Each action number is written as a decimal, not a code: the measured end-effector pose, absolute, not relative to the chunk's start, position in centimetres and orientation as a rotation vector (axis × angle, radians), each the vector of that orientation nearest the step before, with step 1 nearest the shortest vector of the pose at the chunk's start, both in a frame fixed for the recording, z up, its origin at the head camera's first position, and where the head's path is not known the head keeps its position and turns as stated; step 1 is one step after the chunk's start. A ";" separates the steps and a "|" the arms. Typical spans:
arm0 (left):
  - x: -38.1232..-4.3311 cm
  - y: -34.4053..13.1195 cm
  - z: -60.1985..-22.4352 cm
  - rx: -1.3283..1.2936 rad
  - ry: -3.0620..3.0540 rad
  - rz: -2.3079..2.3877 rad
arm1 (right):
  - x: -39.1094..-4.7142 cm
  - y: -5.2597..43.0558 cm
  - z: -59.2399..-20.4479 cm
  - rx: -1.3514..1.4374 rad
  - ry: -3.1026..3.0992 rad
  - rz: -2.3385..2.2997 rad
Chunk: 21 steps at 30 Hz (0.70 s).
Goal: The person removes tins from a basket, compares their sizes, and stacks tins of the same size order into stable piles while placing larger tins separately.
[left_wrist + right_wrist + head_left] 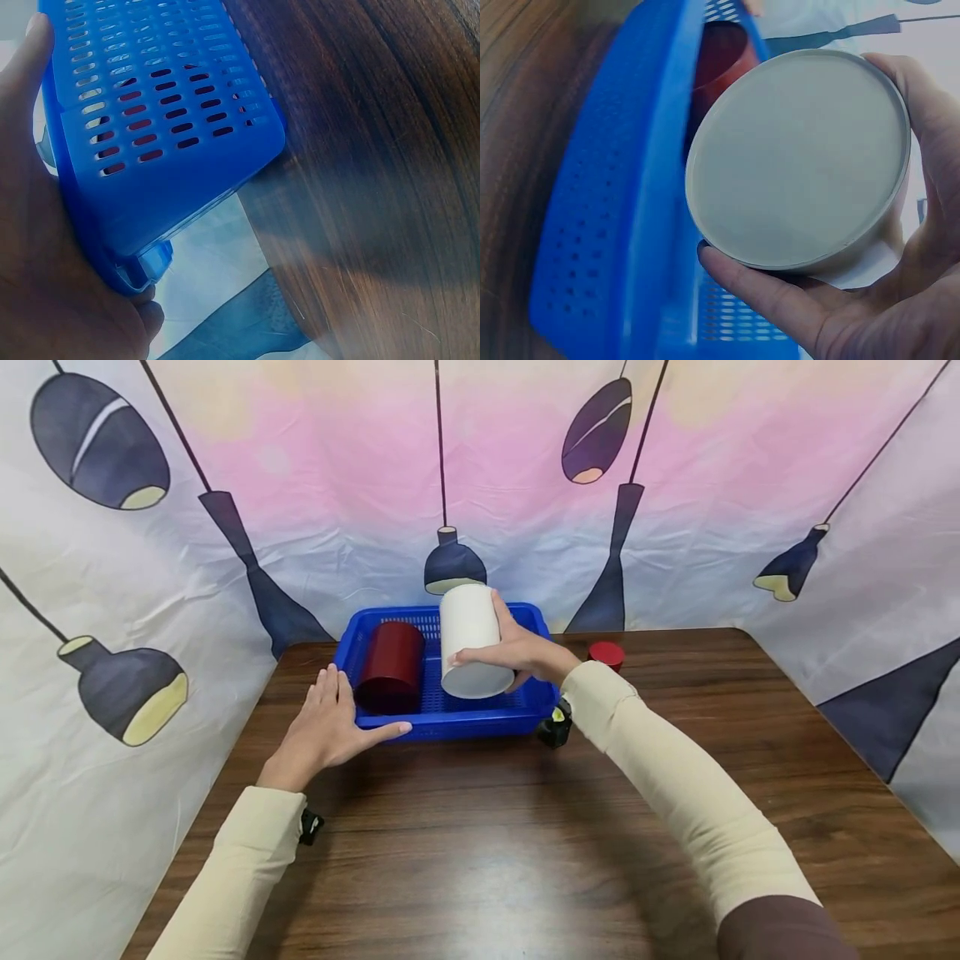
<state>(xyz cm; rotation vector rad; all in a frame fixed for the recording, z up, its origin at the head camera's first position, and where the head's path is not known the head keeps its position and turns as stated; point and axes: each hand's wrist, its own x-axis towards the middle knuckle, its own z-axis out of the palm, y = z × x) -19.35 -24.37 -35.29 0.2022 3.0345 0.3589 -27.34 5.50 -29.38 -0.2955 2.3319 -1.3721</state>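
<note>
A white cylindrical container [470,631] is gripped by my right hand [521,647], thumb and fingers spread round its sides. It is tilted above the right part of a blue plastic basket [457,727]. Its flat, round end [799,161] faces the right wrist camera. My left hand [326,722] rests on the basket's front left corner, fingers straight along the left rim and thumb along the front rim. In the left half of the basket lies a dark red cylinder [393,660], partly visible through the slots in the left wrist view.
A small red round-topped object [606,653] stands on the wooden table [465,843], right of the basket and partly hidden by my right forearm. Behind the table hangs a cloth backdrop [360,485] printed with lamps.
</note>
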 end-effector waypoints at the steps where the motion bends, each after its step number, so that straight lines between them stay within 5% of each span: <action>1: -19.3 -24.4 -35.3 0.205 3.036 0.361 | -27.2 5.8 -29.1 -0.300 2.339 -1.382; 21: -19.3 -24.3 -35.3 0.232 3.040 0.354 | -23.3 12.2 -27.4 -0.490 2.393 -1.413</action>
